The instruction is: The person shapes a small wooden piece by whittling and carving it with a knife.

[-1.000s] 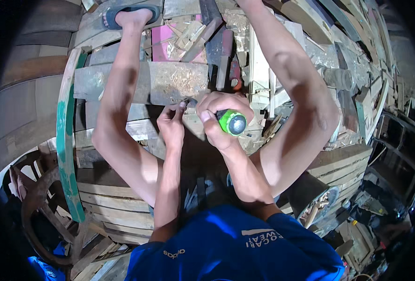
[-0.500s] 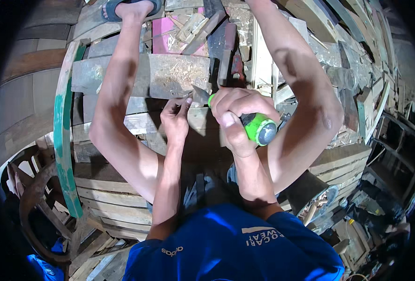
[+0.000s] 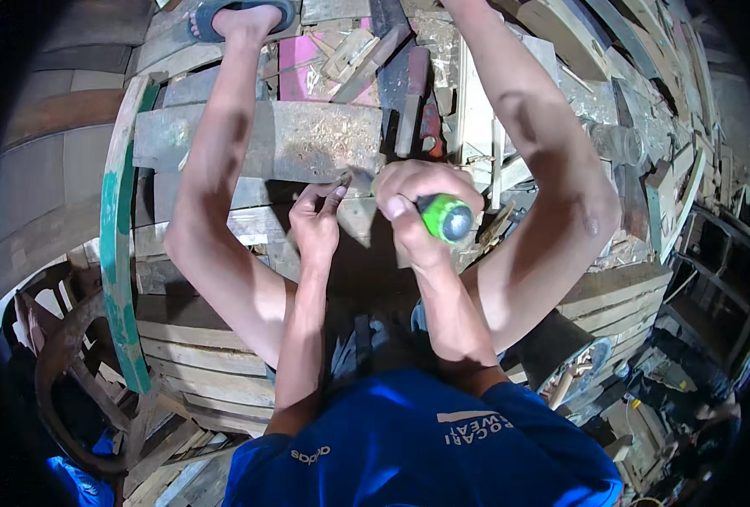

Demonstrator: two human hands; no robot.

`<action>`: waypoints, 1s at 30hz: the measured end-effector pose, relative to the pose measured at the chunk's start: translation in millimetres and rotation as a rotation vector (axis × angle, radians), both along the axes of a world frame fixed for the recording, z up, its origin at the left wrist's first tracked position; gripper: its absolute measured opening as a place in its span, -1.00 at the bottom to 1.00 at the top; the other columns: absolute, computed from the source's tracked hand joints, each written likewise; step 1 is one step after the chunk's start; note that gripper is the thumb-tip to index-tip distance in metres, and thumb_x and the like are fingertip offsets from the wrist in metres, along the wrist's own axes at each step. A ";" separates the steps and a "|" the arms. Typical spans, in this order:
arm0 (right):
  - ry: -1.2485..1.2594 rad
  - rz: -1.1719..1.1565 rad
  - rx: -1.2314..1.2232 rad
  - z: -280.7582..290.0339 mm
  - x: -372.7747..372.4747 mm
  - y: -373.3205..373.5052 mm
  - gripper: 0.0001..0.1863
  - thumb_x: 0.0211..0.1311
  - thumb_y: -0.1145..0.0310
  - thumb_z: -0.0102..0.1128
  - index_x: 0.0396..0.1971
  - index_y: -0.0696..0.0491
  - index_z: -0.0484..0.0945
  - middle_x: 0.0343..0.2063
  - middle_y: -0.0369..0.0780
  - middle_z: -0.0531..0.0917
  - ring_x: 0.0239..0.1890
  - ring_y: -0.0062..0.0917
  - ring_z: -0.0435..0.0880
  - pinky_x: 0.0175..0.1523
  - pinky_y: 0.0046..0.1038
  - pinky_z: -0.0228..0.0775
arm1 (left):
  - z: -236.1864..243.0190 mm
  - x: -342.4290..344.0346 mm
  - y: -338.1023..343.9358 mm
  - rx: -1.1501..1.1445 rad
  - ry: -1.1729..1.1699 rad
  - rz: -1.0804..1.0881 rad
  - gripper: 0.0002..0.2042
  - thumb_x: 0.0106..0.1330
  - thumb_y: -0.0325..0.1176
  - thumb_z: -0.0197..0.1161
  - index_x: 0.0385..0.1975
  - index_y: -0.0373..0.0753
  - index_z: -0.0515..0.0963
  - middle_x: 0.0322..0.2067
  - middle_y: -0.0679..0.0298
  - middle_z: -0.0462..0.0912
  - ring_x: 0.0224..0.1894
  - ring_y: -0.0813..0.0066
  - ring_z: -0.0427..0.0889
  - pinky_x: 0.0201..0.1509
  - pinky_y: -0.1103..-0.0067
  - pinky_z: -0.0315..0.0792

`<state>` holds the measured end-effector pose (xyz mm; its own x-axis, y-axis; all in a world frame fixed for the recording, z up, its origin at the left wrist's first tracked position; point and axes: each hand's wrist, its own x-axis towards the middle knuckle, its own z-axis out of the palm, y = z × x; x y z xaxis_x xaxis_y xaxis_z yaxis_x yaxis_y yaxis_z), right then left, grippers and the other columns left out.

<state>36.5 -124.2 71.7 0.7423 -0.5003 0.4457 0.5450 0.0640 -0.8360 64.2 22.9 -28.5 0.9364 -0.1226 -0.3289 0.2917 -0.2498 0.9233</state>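
My right hand [image 3: 417, 182] is wrapped round the thick green-and-black handle [image 3: 449, 220] of a tool. Its short pointed metal blade, blurred here, sticks out leftward towards my other hand. Thumb and fingers of my left hand [image 3: 314, 221] are pinched together beside the blade, on a small thin piece [image 3: 344, 179] that I cannot make out well. Both hands are between my bent legs, just above a worn wooden board [image 3: 320, 139] strewn with shavings.
Beyond the board are loose wood scraps [image 3: 362, 63] on a pink surface and a red-handled tool [image 3: 417, 72]. A green-painted plank [image 3: 120, 253] runs along the left. A dark bucket [image 3: 552, 351] with wood pieces lies right of my thigh; stacked timber [image 3: 561, 34] fills the far right.
My right hand has shifted left with the green-handled tool, and the handle's butt end has swung left and slightly away from me. My left hand stays nearly in place, still pinched.
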 end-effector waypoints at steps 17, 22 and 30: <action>0.056 -0.087 -0.145 -15.5 9.3 10.4 -0.88 -0.05 0.62 0.15 -0.55 0.15 0.38 -0.71 -0.24 0.44 -0.71 -0.51 0.40 -0.54 -0.43 0.32 | -1.7 -1.6 -3.6 -0.076 -0.082 0.033 -0.92 0.18 -0.52 0.29 -0.43 -0.42 0.59 -0.48 0.22 0.62 -0.39 0.61 0.51 -0.23 0.64 0.37; -0.052 0.035 0.078 0.2 1.5 -2.1 -0.88 -0.02 0.62 0.13 -0.54 0.16 0.36 -0.69 -0.22 0.44 -0.68 -0.52 0.37 -0.54 -0.43 0.28 | -0.3 -2.7 -2.8 0.021 -0.079 0.050 -0.95 0.18 -0.55 0.28 -0.45 -0.41 0.59 -0.44 0.24 0.64 -0.37 0.61 0.51 -0.20 0.66 0.36; -0.065 0.010 0.032 11.2 0.2 1.5 -0.86 0.01 0.59 0.15 -0.57 0.17 0.35 -0.71 -0.24 0.45 -0.70 -0.54 0.39 -0.55 -0.44 0.29 | -3.3 -0.6 -0.4 -0.034 -0.037 0.081 -0.94 0.17 -0.53 0.29 -0.43 -0.39 0.59 -0.48 0.26 0.60 -0.37 0.57 0.48 -0.18 0.66 0.32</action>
<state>36.7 -122.6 82.9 0.7171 -0.5081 0.4771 0.5976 0.0960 -0.7960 63.6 22.6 -31.7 0.9550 -0.0565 -0.2911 0.2754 -0.1954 0.9413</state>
